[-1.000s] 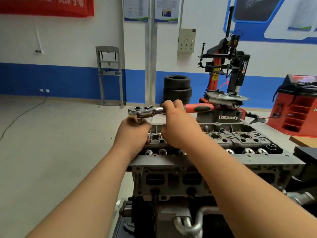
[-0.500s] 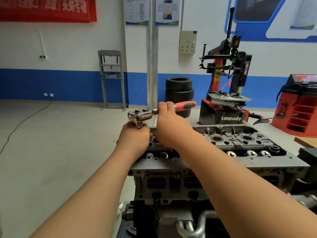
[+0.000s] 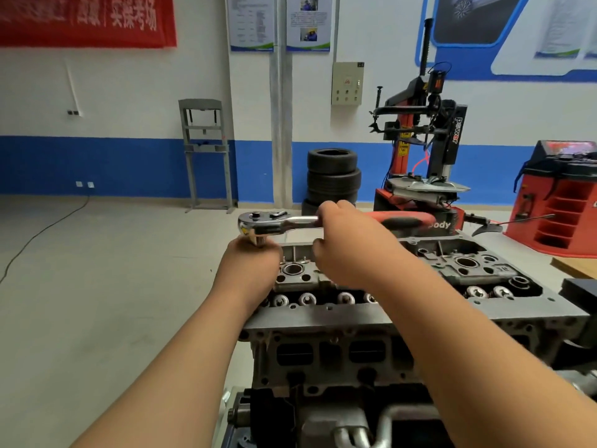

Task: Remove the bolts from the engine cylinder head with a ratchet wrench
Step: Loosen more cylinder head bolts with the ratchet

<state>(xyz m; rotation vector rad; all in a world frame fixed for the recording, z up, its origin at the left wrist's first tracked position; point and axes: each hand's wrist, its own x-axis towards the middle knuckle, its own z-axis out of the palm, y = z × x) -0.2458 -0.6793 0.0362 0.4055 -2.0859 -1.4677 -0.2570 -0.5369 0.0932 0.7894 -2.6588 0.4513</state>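
two hands work at the top of a grey cylinder head [image 3: 323,318] that sits on an engine block. the ratchet wrench [image 3: 277,223] is held flat in the air above the far left corner of the cylinder head. its shiny round end is on the left and its red and black handle [image 3: 403,218] points to the right.

the left hand [image 3: 248,263] is curled tight round the short metal piece under the wrench's round end. what that piece sits on is hidden by the hand. the right hand [image 3: 349,244] grips the wrench's shiny bar, right where the red handle starts, with the fingers wrapped over the top.

round holes and shiny valve tops run along the cylinder head, near both wrists.

far behind, a stack of black tyres [image 3: 332,176] stands by the blue and white wall. a red and black tyre machine [image 3: 423,140] is beside them. a red cabinet [image 3: 562,202] stands at the right edge. a grey metal frame [image 3: 205,150] stands against the wall on the left.
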